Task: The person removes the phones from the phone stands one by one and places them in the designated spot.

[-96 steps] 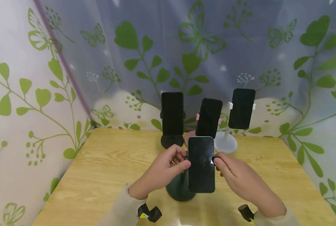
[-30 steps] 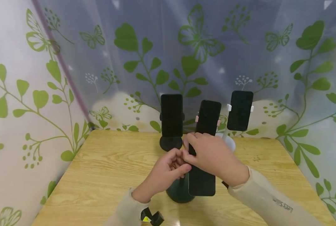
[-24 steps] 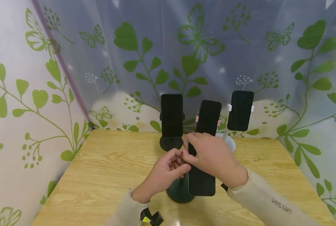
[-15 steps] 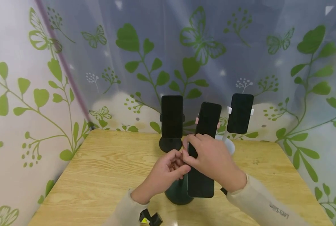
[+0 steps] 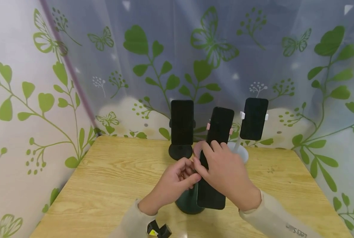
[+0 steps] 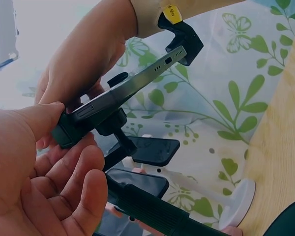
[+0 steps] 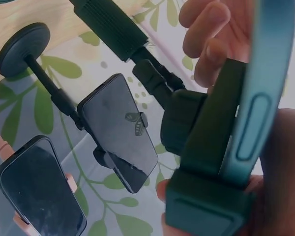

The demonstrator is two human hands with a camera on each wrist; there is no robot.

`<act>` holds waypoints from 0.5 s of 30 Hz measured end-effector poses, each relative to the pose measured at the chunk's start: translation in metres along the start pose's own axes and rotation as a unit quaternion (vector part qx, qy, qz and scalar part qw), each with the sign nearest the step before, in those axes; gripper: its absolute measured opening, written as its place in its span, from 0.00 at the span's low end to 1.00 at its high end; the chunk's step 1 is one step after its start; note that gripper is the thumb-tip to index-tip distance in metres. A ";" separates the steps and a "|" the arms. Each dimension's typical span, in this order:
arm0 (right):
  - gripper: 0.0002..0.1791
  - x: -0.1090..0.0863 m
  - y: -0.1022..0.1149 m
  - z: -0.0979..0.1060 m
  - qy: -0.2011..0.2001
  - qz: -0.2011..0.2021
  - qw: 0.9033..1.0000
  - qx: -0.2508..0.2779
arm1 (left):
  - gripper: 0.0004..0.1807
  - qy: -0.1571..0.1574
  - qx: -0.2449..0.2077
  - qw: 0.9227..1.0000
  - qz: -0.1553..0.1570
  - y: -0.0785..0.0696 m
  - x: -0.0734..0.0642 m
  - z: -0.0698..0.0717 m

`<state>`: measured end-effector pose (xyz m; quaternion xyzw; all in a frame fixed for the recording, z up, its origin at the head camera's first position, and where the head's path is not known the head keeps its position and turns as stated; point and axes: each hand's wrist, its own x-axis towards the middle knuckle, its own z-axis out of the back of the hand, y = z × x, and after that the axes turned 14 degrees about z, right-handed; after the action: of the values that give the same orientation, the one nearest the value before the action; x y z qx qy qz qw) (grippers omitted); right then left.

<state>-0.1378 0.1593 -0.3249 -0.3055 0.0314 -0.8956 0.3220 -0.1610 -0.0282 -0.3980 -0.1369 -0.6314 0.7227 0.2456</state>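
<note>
A black-screened phone (image 5: 211,196) sits in the holder of a dark green phone stand (image 5: 189,203) near the table's front. My left hand (image 5: 174,181) pinches the holder's left clamp arm (image 6: 69,132) between thumb and fingers. Across the phone's screen reaches my right hand (image 5: 227,168), hiding much of the phone's upper half. Its thumb and fingers curl at the same left clamp, close against the left fingertips. In the right wrist view, the green clamp (image 7: 206,201) hooks round the phone's edge (image 7: 260,113), with fingertips showing behind it.
Behind stand a black phone stand (image 5: 180,152), a pink one (image 5: 198,148) and a white one (image 5: 242,153), each holding a dark phone upright. The wooden table (image 5: 111,185) meets a leaf-patterned curtain (image 5: 153,86) at the back.
My right hand has left the holder's right clamp and crossed over the phone to its left edge. Lately its fingers have shifted slightly. The left hand has stayed at the left clamp.
</note>
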 end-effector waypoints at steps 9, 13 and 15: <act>0.19 0.001 -0.003 0.003 0.024 -0.008 1.000 0.015 | 0.09 0.000 0.016 1.000 0.005 -0.002 0.001 0.001; 0.21 0.001 -0.003 0.003 0.026 -0.009 1.000 -0.001 | 0.08 -0.006 0.023 1.000 0.008 -0.003 0.001 0.001; 0.20 0.001 -0.004 0.003 0.027 0.000 1.000 -0.002 | 0.08 -0.009 0.026 1.000 0.009 -0.003 0.001 0.001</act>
<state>-0.1390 0.1617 -0.3207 -0.2820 0.0416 -0.9033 0.3205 -0.1618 -0.0288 -0.3949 -0.1294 -0.6136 0.7420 0.2371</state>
